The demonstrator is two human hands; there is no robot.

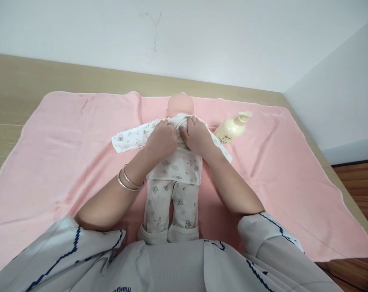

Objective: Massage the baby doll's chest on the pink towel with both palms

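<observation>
A baby doll (180, 104) lies on its back, its round head away from me and its legs toward me. It wears white printed pants (158, 205) with cuffs at the feet. A white printed baby shirt (178, 164) covers its torso, with the sleeves spread out to both sides. My left hand (162, 140) is closed on the shirt's upper edge near the neck. Beside it, my right hand (197, 136) grips the same edge, thumb toward the middle. The cloth is bunched between my hands and hides the lower part of the doll's head.
A cream pump bottle (232, 127) lies tilted on its side right of the doll, close to the right sleeve. The pink blanket (272, 162) under everything is wrinkled. It covers much of the wooden table (16, 77), which meets a white wall (202, 44).
</observation>
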